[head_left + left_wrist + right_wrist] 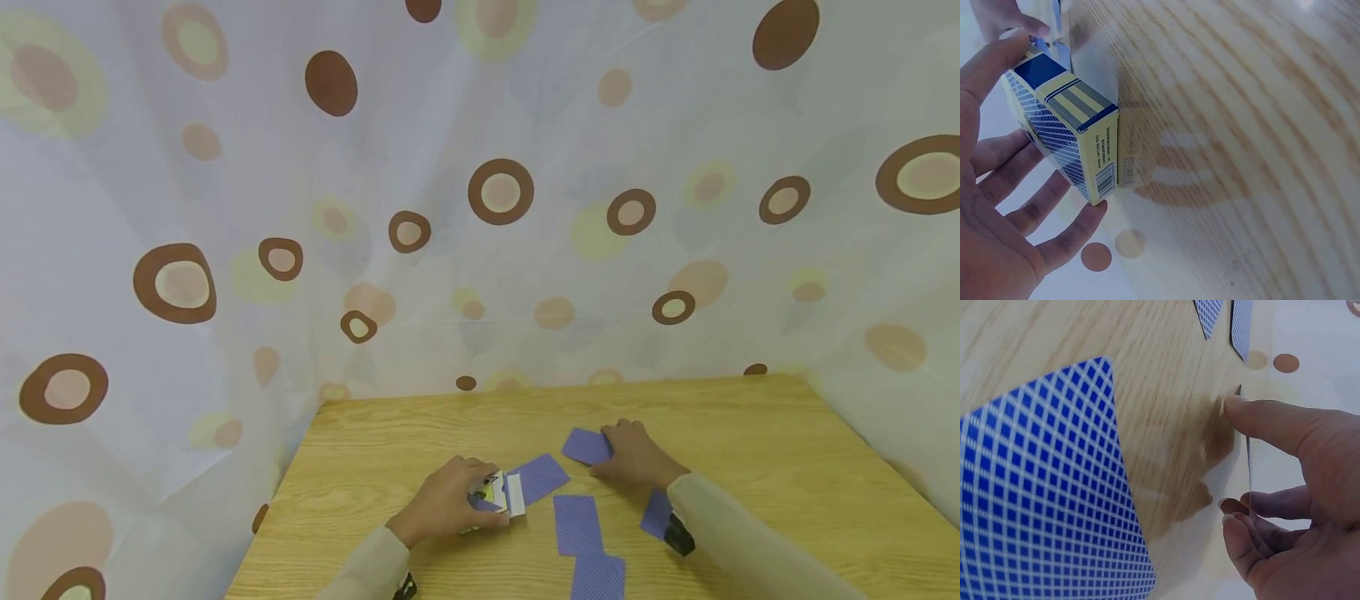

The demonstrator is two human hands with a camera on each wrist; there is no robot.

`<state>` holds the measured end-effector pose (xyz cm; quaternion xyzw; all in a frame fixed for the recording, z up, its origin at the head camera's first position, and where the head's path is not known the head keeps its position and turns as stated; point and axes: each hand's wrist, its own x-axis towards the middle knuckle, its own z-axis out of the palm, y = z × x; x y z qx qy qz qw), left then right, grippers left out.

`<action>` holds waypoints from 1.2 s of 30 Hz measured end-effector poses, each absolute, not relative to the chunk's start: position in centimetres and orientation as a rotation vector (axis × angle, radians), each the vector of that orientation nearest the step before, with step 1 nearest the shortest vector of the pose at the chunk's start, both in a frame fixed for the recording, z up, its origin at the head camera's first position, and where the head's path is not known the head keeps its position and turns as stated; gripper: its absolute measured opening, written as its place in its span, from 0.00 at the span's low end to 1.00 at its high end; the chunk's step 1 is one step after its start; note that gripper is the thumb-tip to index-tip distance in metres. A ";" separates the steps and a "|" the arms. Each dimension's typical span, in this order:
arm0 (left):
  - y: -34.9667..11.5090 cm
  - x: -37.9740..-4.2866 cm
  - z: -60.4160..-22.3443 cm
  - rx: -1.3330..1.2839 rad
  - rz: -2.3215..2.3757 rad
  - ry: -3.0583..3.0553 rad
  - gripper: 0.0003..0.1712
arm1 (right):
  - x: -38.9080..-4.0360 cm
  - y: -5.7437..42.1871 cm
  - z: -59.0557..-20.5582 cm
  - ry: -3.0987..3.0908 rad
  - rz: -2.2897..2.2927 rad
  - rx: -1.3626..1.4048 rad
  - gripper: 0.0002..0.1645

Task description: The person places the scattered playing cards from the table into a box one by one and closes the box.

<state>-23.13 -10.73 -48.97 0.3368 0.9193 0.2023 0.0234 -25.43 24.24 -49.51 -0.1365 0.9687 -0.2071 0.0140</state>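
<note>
One blue-backed playing card (586, 447) sat pinched between your right hand's (636, 457) nearly closed thumb and fingers, lower frame, right of centre | your left hand (450, 498), half open, gripped the flap-open playing-card box (498, 493), lower centre | four more blue-backed cards (577, 525) lay on your wood-grain tabletop (390, 429), bottom centre to lower right

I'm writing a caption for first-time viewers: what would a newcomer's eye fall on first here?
Probably the spotted backdrop, whose brown rings and dots fill most of the head view behind the wood-grain table. Next come the blue-patterned cards scattered on the tabletop. Among them, the left hand grips an open card box, while the right hand, farther right, holds one card.
</note>
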 end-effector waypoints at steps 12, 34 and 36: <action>-10.8 -23.4 -49.5 1.052 0.611 2.848 0.48 | -25.1 24.6 -49.2 3.043 -0.767 -0.449 0.43; -10.7 -23.2 -49.2 1.060 0.633 2.822 0.47 | -25.2 24.8 -49.4 3.002 -0.888 -0.606 0.43; -10.7 -23.2 -49.1 1.064 0.624 2.828 0.47 | -25.1 24.6 -49.2 2.995 -0.901 -0.615 0.43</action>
